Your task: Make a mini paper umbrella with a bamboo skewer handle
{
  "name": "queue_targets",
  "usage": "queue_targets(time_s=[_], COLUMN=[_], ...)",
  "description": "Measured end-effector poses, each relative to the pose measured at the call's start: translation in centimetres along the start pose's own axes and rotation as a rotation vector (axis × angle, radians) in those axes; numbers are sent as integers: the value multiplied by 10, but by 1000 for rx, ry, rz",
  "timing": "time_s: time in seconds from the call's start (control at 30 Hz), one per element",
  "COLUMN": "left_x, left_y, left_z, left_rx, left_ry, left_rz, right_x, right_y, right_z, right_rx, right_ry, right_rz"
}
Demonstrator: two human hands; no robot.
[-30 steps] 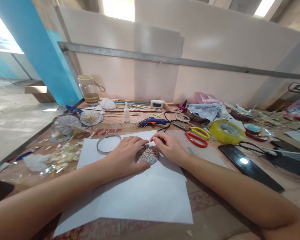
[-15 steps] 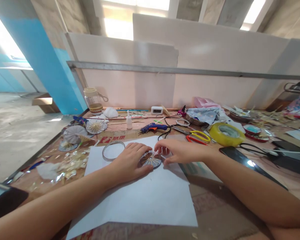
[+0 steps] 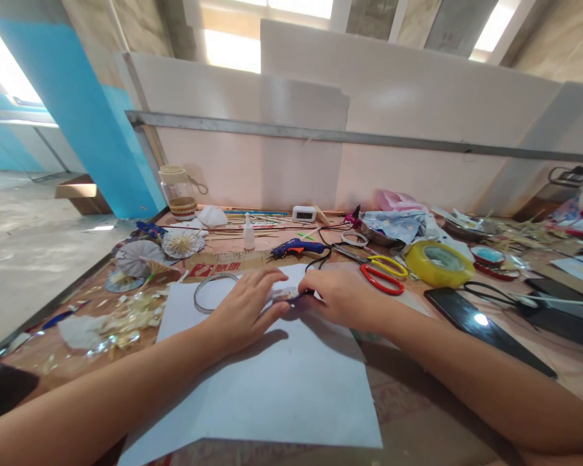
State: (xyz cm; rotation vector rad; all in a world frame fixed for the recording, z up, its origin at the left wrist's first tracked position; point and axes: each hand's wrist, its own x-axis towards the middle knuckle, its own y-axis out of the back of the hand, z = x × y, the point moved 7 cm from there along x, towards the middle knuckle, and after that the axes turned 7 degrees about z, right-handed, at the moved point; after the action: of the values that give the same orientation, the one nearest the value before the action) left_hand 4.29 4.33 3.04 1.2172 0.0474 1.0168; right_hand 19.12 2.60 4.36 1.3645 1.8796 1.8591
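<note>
Between my hands is a small round pleated rosette (image 3: pixel 284 295) with pale ribs and a dark edge, tilted over the white paper (image 3: pixel 276 395) and partly covered by my fingers. My left hand (image 3: pixel 247 303) has its thumb and fingers curled about the rosette's left side. On the other side, my right hand (image 3: pixel 339 299) pinches the dark right edge, its fingertips partly hidden. A thin grey ring (image 3: pixel 195 299) lies on the paper just left of my left hand.
Beyond the paper are a blue glue gun (image 3: pixel 298 248), a small white bottle (image 3: pixel 249 233) and red- and yellow-handled scissors (image 3: pixel 383 279). Yellow tape (image 3: pixel 418 262) and a phone (image 3: pixel 486 330) lie right. More pleated rosettes (image 3: pixel 138 257) and shiny scraps (image 3: pixel 131 317) are left.
The rosette lay flat, face up; now it is tilted nearly edge-on. My right hand has closed in on its right edge, and my left hand has lifted slightly.
</note>
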Motion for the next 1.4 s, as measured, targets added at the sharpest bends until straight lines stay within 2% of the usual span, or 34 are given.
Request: queue_targets(time_s=[0.07, 0.1, 0.17, 0.27, 0.33, 0.4, 0.47, 0.57, 0.6, 0.67, 0.73, 0.83, 0.97, 1.2, 1.4], left_x=[0, 0, 0, 2, 4, 4, 2, -1, -2, -3, -4, -4, -3, -2, -4], left_y=[10, 10, 3, -10, -13, -13, -13, -13, -14, -18, -23, -29, -28, -26, -30], left_z=[-12, -18, -25, -24, -23, -25, -28, -28, -26, -24, -23, -22, -22, -22, -23], left_rx=[-86, -159, -326, -533, -589, -585, -558, -567, -593, -651, -691, -730, -714, -569, -550], left_ry=[162, 250, 379, 454, 492, 534, 586, 603, 597, 582, 574, 561, 552, 521, 503], left_rz=[124, 131, 52, -61, -63, -49, -29, -26, -32, -61, -91, -130, -117, -138, -162], right_x=[-1, -3, -8, -14, -17, -18, -15, -13, -13, -11, -9, -10, -11, -12, -13], right_y=[11, 15, 18, 8, 0, -3, 2, 2, -4, -18, -27, -29, -34, -27, -24], right_z=[9, 10, 6, -11, -21, -25, -19, 9, 15, 19, 16, 17, 18, 26, 29], right_rx=[27, 41, 55, -39, -109, -99, 24, 345, 452, 609, 678, 703, 747, 973, 945], right_ry=[-95, -105, -29, 175, 273, 290, 167, -248, -365, -494, -526, -556, -565, -593, -588], right_rz=[199, 297, 424, 403, 336, 310, 360, 428, 394, 264, 173, 183, 151, 300, 362])
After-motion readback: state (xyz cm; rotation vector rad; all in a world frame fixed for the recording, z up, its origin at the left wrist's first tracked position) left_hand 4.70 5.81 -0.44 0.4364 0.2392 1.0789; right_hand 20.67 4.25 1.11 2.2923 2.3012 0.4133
